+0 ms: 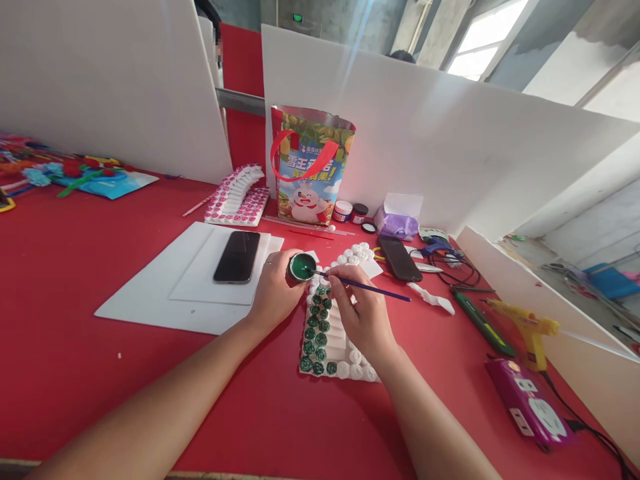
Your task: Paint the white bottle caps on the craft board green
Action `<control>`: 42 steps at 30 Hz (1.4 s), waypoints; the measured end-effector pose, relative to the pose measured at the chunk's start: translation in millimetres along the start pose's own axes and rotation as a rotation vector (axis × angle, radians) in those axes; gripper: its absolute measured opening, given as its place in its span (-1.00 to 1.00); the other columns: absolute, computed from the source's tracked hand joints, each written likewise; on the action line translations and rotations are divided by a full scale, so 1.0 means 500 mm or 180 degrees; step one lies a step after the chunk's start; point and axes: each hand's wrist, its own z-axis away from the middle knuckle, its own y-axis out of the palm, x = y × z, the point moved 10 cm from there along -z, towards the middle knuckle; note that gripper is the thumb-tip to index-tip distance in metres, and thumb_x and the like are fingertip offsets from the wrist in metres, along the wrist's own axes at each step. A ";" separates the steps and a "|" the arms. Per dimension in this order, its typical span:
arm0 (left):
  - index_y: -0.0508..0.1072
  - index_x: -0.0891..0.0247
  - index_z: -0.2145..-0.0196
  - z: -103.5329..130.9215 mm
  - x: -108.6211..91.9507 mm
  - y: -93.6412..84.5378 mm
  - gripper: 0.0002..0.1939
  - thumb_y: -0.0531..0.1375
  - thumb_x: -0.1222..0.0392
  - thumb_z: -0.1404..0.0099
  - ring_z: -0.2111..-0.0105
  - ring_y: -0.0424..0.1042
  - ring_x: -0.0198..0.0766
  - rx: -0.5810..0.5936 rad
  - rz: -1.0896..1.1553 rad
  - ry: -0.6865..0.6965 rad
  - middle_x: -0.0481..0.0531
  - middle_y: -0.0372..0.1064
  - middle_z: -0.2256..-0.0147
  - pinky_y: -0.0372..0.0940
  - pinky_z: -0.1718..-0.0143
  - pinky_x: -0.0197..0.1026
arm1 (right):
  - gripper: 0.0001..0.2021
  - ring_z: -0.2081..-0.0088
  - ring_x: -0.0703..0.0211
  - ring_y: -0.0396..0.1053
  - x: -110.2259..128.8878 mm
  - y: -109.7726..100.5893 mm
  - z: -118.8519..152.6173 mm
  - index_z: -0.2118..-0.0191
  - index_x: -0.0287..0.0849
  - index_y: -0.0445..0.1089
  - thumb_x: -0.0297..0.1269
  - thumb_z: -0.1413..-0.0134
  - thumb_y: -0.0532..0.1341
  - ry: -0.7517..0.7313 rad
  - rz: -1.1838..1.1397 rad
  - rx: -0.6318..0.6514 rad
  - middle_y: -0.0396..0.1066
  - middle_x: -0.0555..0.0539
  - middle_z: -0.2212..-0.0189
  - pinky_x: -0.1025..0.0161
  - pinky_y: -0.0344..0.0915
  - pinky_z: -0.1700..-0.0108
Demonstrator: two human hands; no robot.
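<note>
Past the left hand [280, 285] and right hand [364, 315], I see a big bright bag [313, 190] with 雪王 and a snowman on it. The flower board [336, 339], part green, part white, is under the right hand. The left hand curls around a paint pot [292, 274]. The right hand pinches a thin brush [376, 289], tip at the pot.

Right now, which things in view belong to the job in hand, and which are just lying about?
In use:
green paint jar, in the left hand
paintbrush, in the right hand
rosette piece, partly green

Apparently just lying about:
black phone on the white boards
yellow glue gun
purple socket block
green cutter
printed bag
</note>
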 end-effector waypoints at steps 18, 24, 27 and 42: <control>0.42 0.15 0.11 0.005 0.081 0.039 -0.52 0.44 0.24 -0.01 0.09 0.53 -0.03 0.0530 0.0191 -0.1096 0.01 0.57 0.14 0.37 0.09 -0.09 | -0.84 0.60 0.31 0.21 0.004 -0.054 0.007 0.34 -0.12 0.29 -0.33 -0.32 0.11 0.0028 0.0328 -0.0452 0.30 0.09 0.59 0.33 0.16 0.48; 0.41 0.14 0.06 0.007 0.081 0.041 -0.51 0.41 0.23 -0.04 0.06 0.53 -0.02 0.0654 0.0140 -0.1166 0.02 0.57 0.10 0.37 0.05 -0.08 | -0.86 0.59 0.31 0.22 0.007 -0.041 0.008 0.31 -0.12 0.30 -0.35 -0.33 0.10 -0.0048 0.0292 -0.0361 0.32 0.08 0.54 0.33 0.16 0.47; 0.40 0.15 0.07 0.007 0.083 0.042 -0.52 0.40 0.21 -0.04 0.06 0.53 -0.02 0.0679 0.0114 -0.1141 0.03 0.56 0.09 0.37 0.03 -0.07 | -0.86 0.59 0.31 0.19 0.007 -0.036 0.008 0.30 -0.12 0.30 -0.35 -0.33 0.09 -0.0054 0.0308 -0.0322 0.30 0.09 0.55 0.33 0.15 0.48; 0.38 0.15 0.08 0.005 0.083 0.045 -0.52 0.41 0.22 -0.03 0.05 0.53 0.00 0.0673 0.0125 -0.1124 0.06 0.57 0.09 0.38 0.03 -0.04 | -0.84 0.59 0.30 0.19 0.001 -0.045 0.008 0.32 -0.11 0.29 -0.32 -0.33 0.08 0.0051 0.0382 -0.0388 0.30 0.08 0.56 0.33 0.15 0.47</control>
